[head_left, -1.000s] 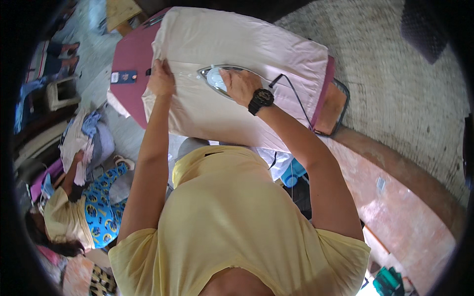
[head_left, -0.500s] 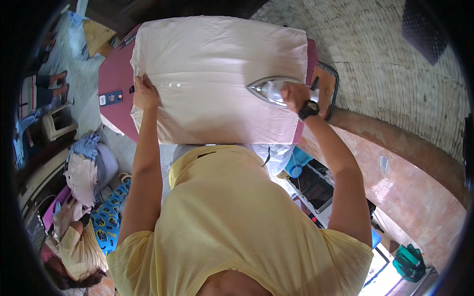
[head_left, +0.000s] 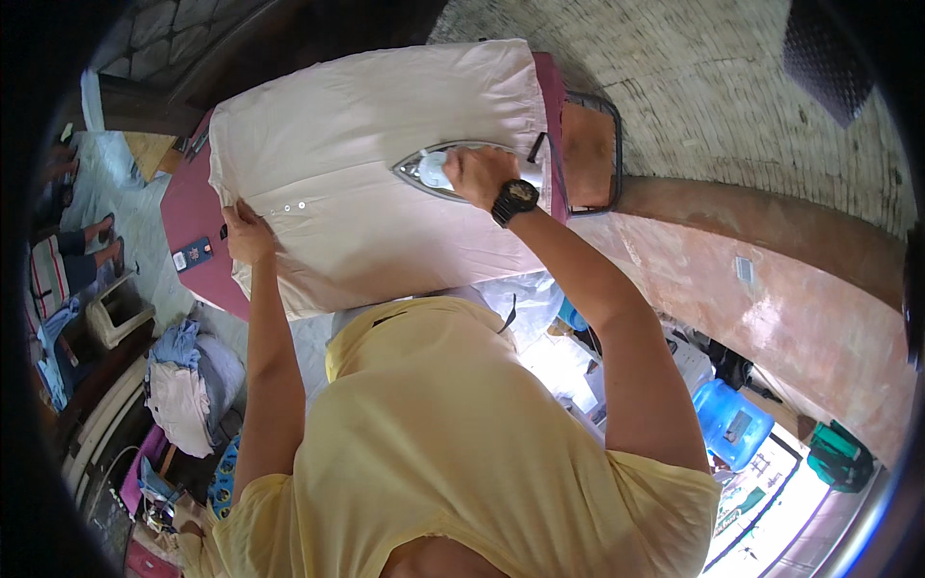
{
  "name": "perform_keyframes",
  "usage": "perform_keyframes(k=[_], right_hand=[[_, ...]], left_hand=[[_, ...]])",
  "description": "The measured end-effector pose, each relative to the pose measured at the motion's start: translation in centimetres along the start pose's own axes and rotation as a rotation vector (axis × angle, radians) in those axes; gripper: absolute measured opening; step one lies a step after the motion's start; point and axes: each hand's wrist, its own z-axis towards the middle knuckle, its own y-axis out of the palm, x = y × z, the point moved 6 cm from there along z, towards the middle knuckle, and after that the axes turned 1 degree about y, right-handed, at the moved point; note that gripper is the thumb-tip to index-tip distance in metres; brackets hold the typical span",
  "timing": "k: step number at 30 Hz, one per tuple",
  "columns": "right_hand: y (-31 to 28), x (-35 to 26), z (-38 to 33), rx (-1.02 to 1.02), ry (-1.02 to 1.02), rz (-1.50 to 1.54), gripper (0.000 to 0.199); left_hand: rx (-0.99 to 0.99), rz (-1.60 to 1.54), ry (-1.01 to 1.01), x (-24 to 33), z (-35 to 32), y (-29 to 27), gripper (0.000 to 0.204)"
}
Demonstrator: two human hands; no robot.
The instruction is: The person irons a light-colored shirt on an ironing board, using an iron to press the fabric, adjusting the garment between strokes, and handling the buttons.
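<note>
A pale pink button-front garment (head_left: 356, 231) lies spread over a maroon ironing board (head_left: 178, 207). My left hand (head_left: 252, 234) is closed on the garment's left edge, beside a short row of white buttons (head_left: 287, 207). On the right half of the cloth rests a silver iron (head_left: 409, 171), its pointed tip facing left toward the buttons. My right hand (head_left: 482, 176), with a black watch at the wrist, is wrapped around the iron's handle, which the fingers mostly hide. Near my left hand, a dark blue tag (head_left: 193, 254) lies on the board's bare end.
At the board's right end is a metal frame (head_left: 617, 154) with a brown panel. Folded clothes (head_left: 183, 385) are heaped at the lower left, near a beige plastic container (head_left: 118, 313). A low wall (head_left: 771, 279) curves along the right, with a blue water jug (head_left: 732, 424) below it.
The iron has slid left across the garment, nearer the buttons, with my right hand still on it. The view has turned, so the board looks tilted. My left hand keeps its hold.
</note>
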Motion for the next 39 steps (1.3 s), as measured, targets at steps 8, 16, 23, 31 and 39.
perform_keyframes(k=[8,16,23,31,39], right_hand=[[-0.4,7.4,-1.9,-0.052,0.055,-0.067,0.037],[0.8,7.2,-1.7,-0.049,-0.116,-0.111,0.04],[-1.6,1.3,-1.9,-0.031,-0.367,0.104,0.051],[1.0,-11.6,0.2,-0.048,-0.579,0.221,0.061],[1.8,-17.8,2.9,0.014,-0.614,0.093,0.064]], left_hand=[[0.0,-0.03,0.038,-0.1,-0.3,0.4,0.027],[-0.059,0.0,0.01,0.1,-0.1,-0.3,0.029],[-0.086,0.006,0.078,-0.4,0.5,-1.2,0.027],[-0.049,-0.079,0.056,-0.9,0.3,-1.5,0.029],[0.023,-0.266,-0.112,-2.0,0.1,-0.9,0.033]])
